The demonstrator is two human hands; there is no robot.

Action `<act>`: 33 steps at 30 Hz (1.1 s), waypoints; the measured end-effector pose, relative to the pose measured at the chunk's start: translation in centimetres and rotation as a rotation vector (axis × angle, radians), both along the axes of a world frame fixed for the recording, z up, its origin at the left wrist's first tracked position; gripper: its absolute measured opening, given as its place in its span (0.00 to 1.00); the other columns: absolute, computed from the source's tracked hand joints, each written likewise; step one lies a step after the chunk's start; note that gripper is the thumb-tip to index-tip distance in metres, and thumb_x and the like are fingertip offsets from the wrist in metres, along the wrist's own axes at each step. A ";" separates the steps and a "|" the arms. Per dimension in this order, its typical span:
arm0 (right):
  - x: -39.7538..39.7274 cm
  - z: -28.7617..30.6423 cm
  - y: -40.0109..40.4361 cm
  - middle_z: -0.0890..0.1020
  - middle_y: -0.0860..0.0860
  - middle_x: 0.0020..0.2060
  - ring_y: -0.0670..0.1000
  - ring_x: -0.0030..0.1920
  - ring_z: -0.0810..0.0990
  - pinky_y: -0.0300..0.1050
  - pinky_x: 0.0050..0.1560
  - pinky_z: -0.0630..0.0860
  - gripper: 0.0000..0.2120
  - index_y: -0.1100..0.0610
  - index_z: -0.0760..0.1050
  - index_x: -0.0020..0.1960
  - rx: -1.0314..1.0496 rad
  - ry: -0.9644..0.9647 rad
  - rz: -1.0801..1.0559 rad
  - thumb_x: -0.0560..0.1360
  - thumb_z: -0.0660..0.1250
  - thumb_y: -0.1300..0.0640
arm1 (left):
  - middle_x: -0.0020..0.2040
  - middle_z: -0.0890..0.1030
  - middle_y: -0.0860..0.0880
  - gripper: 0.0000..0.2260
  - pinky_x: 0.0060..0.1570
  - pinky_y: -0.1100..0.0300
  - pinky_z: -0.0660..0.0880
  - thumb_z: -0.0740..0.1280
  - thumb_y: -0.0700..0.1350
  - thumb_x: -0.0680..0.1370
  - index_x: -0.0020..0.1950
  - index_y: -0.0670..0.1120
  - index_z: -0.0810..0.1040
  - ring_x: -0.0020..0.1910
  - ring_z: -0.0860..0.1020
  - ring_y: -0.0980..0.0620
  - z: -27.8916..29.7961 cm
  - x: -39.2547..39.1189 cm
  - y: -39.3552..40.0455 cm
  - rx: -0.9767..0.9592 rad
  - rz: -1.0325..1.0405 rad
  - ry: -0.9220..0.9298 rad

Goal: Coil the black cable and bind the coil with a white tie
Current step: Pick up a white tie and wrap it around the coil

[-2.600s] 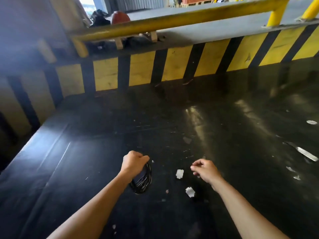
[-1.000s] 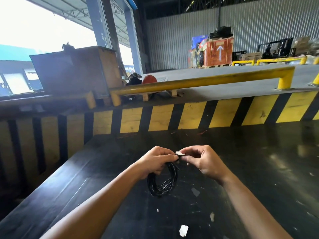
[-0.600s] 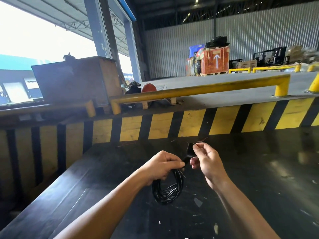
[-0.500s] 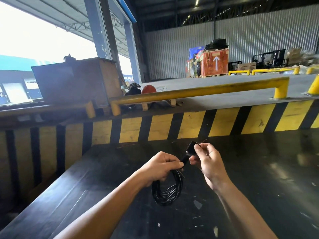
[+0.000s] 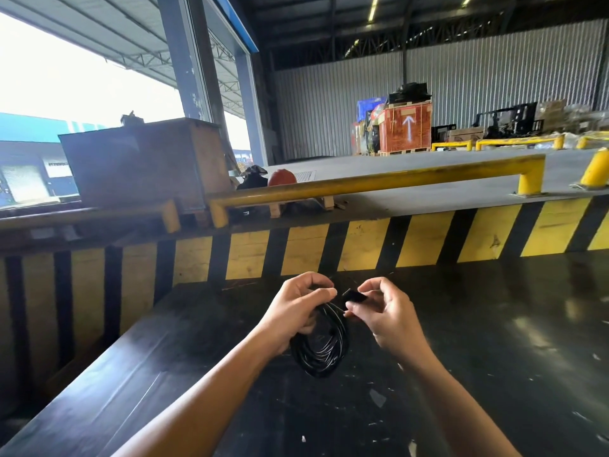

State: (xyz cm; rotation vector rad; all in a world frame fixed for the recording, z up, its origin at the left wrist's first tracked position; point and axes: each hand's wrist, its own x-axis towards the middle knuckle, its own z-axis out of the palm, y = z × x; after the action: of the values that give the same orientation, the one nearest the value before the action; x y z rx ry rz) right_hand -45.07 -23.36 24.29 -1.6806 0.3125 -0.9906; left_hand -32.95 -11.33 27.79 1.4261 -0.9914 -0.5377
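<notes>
The black cable [image 5: 321, 351] hangs as a round coil of several loops above the black table [image 5: 494, 341]. My left hand [image 5: 293, 311] grips the top of the coil, thumb pressed over the strands. My right hand [image 5: 385, 313] is just right of the coil's top and pinches a small black piece, seemingly the cable's end plug [image 5: 355, 296], between thumb and fingers. A thin light strand shows at my right fingertips near the coil; I cannot tell whether it is the white tie.
Small white scraps [image 5: 377, 398] lie on the table near me. A yellow-and-black striped wall [image 5: 362, 249] borders the table's far side, with a yellow rail [image 5: 379, 183] above it. A brown crate [image 5: 141, 163] stands at the back left.
The coil was lifted off the table and held up in front of me. Over the last half second my right hand dropped slightly and brought the black end piece closer to the coil's top.
</notes>
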 end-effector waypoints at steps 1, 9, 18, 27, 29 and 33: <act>0.1 0.3 0.3 0.85 0.51 0.35 0.44 0.35 0.85 0.32 0.34 0.77 0.09 0.53 0.75 0.44 0.026 -0.005 0.038 0.70 0.73 0.62 | 0.26 0.65 0.50 0.01 0.21 0.66 0.53 0.67 0.41 0.76 0.45 0.45 0.78 0.21 0.59 0.56 0.1 -0.1 -0.1 -0.001 0.000 -0.002; 0.7 1.4 1.2 0.83 0.53 0.35 0.49 0.37 0.81 0.42 0.40 0.78 0.05 0.57 0.78 0.47 0.159 0.056 0.248 0.72 0.71 0.57 | 0.37 0.82 0.41 0.05 0.32 0.59 0.70 0.69 0.42 0.76 0.48 0.41 0.81 0.36 0.76 0.44 0.0 -0.3 0.2 -0.016 -0.011 -0.048; 0.2 1.5 2.3 0.81 0.43 0.51 0.42 0.50 0.81 0.32 0.44 0.78 0.20 0.45 0.70 0.56 -0.073 0.160 0.131 0.70 0.74 0.55 | 0.27 0.72 0.51 0.05 0.18 0.69 0.60 0.67 0.43 0.77 0.40 0.47 0.79 0.21 0.68 0.57 0.0 0.6 0.1 -0.045 0.125 0.124; 1.2 1.6 4.2 0.71 0.51 0.68 0.57 0.65 0.71 0.57 0.63 0.71 0.17 0.50 0.78 0.56 -0.606 0.163 -0.178 0.72 0.65 0.43 | 0.32 0.75 0.44 0.07 0.27 0.61 0.64 0.67 0.43 0.77 0.39 0.45 0.80 0.28 0.72 0.50 1.1 0.5 -0.6 -0.111 0.162 0.251; 1.5 1.6 4.1 0.73 0.51 0.66 0.55 0.63 0.72 0.57 0.62 0.72 0.12 0.50 0.79 0.55 -0.611 0.117 -0.208 0.74 0.66 0.47 | 0.30 0.72 0.47 0.07 0.20 0.65 0.61 0.66 0.42 0.77 0.39 0.45 0.78 0.23 0.68 0.54 1.1 0.4 -0.6 -0.109 0.162 0.227; 1.9 1.7 3.5 0.75 0.46 0.58 0.47 0.60 0.73 0.43 0.60 0.70 0.06 0.51 0.80 0.50 -0.465 0.005 -0.235 0.74 0.69 0.52 | 0.25 0.67 0.50 0.09 0.18 0.67 0.58 0.66 0.43 0.77 0.37 0.46 0.77 0.19 0.63 0.58 0.8 0.1 -0.6 -0.115 0.160 0.123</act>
State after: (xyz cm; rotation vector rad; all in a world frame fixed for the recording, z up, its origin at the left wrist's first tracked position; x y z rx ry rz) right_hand -43.15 -19.81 26.04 -2.0988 0.3027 -1.3066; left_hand -32.81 -11.90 28.59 1.3397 -0.7904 -0.4387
